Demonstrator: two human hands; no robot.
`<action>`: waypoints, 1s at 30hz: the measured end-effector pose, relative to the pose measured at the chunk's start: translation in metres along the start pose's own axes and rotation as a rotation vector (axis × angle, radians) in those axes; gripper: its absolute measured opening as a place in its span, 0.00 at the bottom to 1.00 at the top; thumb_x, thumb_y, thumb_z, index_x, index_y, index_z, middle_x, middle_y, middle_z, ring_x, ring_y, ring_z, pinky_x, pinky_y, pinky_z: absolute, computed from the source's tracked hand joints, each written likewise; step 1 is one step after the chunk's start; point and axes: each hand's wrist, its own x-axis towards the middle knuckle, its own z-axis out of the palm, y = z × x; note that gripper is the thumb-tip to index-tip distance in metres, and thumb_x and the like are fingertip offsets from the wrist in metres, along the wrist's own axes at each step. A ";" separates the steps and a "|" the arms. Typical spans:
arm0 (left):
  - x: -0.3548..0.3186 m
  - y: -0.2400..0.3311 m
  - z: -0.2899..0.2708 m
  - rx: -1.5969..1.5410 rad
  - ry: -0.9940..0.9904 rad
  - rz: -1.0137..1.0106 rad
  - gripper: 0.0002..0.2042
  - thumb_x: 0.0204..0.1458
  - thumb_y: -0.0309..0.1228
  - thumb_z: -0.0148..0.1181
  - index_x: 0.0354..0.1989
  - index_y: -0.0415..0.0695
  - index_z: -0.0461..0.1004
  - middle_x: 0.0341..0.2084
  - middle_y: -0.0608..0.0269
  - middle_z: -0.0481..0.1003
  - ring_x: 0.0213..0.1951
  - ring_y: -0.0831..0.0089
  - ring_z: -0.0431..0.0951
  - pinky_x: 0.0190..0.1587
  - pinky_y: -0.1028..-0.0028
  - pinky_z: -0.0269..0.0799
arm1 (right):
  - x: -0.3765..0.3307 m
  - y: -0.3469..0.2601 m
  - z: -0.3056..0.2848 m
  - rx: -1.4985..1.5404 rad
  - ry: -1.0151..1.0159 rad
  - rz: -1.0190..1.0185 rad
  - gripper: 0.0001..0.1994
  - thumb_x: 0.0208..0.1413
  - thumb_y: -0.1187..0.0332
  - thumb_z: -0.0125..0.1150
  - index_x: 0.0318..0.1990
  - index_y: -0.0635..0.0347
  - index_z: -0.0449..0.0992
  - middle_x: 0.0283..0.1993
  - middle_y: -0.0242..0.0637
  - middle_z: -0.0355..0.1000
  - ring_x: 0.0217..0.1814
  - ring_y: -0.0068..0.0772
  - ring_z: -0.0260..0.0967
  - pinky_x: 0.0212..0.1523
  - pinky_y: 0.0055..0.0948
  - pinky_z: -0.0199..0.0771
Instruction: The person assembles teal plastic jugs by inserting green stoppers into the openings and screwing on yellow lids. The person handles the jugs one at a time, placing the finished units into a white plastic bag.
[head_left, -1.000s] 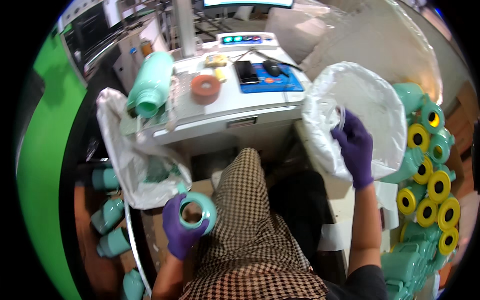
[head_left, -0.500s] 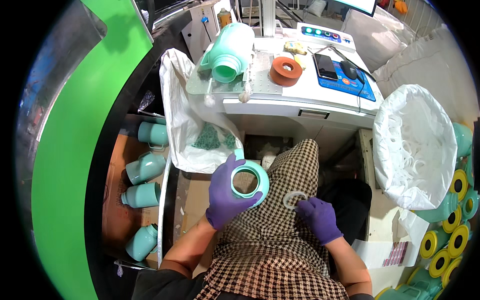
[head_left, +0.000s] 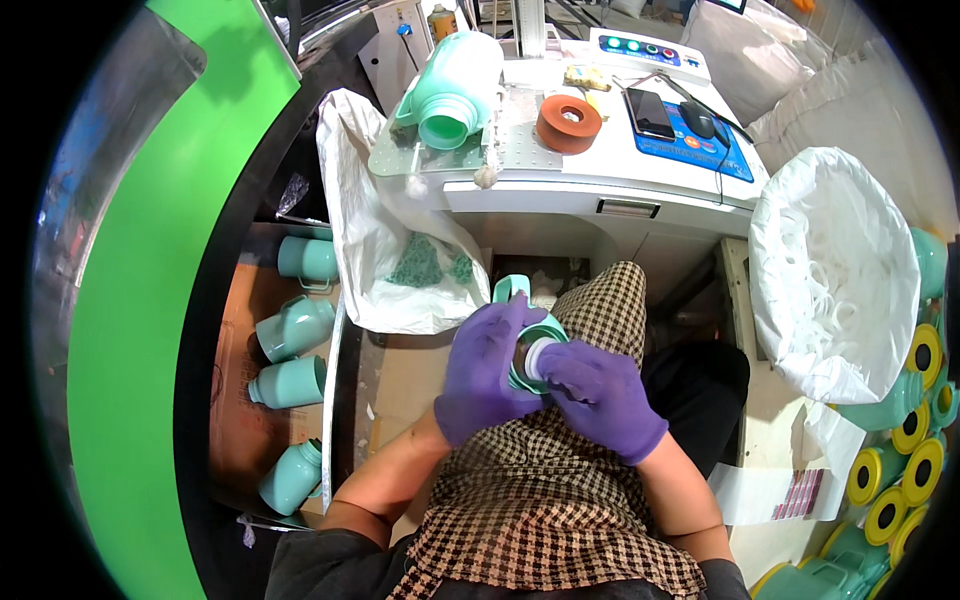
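Over my lap, my left hand [head_left: 480, 368] in a purple glove grips a mint-green jug shell [head_left: 512, 287] with its round opening facing up and its handle pointing away from me. My right hand [head_left: 606, 398], gloved the same way, has its fingers closed on a white plastic ring [head_left: 538, 354] at that opening. The ring sits partly inside the rim and looks tilted; my fingers cover much of it. Both hands meet at the shell, and most of its body is hidden by them.
Ahead, a white worktable [head_left: 590, 180] bears another green jug [head_left: 458, 90], brown tape [head_left: 568, 125] and a phone [head_left: 650, 113]. A white bag of rings [head_left: 830, 290] stands right, near yellow-rimmed green jugs [head_left: 885, 515]. Several jug shells [head_left: 290, 385] lie in a box at left, beside a white sack [head_left: 365, 220].
My right hand has moved left with the white ring, from above my thigh to the shell's opening. The shell has shifted slightly right in my left hand.
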 end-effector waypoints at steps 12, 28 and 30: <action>-0.003 0.008 0.010 0.072 -0.067 0.023 0.40 0.33 0.24 0.68 0.64 0.34 0.66 0.46 0.52 0.80 0.48 0.56 0.81 0.62 0.55 0.67 | -0.004 -0.011 0.016 -0.356 -0.170 0.248 0.07 0.47 0.73 0.62 0.36 0.58 0.77 0.40 0.39 0.75 0.36 0.46 0.77 0.36 0.39 0.77; -0.003 0.018 0.017 0.071 -0.089 0.025 0.37 0.36 0.26 0.67 0.62 0.37 0.69 0.46 0.52 0.80 0.49 0.58 0.81 0.63 0.55 0.67 | -0.014 -0.017 0.005 -0.264 -0.134 0.306 0.07 0.50 0.75 0.58 0.37 0.57 0.78 0.41 0.39 0.76 0.38 0.46 0.77 0.36 0.40 0.77; -0.003 0.016 0.017 0.106 -0.096 0.034 0.37 0.36 0.26 0.66 0.62 0.36 0.69 0.46 0.52 0.80 0.49 0.57 0.81 0.63 0.55 0.67 | -0.015 -0.012 0.011 -0.262 -0.106 0.324 0.07 0.51 0.74 0.58 0.38 0.57 0.78 0.41 0.40 0.76 0.37 0.46 0.77 0.36 0.40 0.77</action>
